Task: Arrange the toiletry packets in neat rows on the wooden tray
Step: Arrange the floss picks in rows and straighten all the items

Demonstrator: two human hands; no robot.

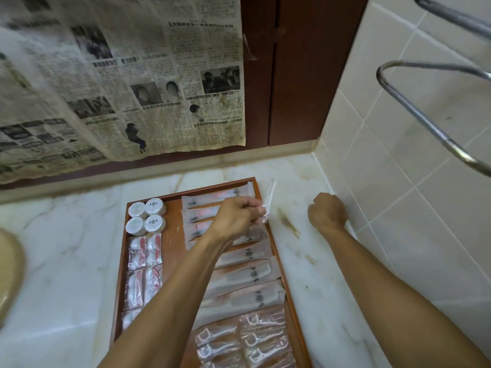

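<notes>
I see the left hand point(235, 215) reaching over the rectangular brown wooden tray point(121, 264) on the white marbled desk point(313, 261). Its fingers are curled and pinch a thin clear plastic packet point(269, 201) just above the tray's far right rim. The right hand point(327, 212) rests on the desk beside the tiled wall point(398, 155), fingers curled into a fist, holding nothing I can see. On the tray: four round white lidded pots point(147, 215) at far left, red-and-white sachets point(144, 272) below them, long translucent packets point(247, 274) in a row down the right, floss-pick packets point(247, 341) nearest me.
</notes>
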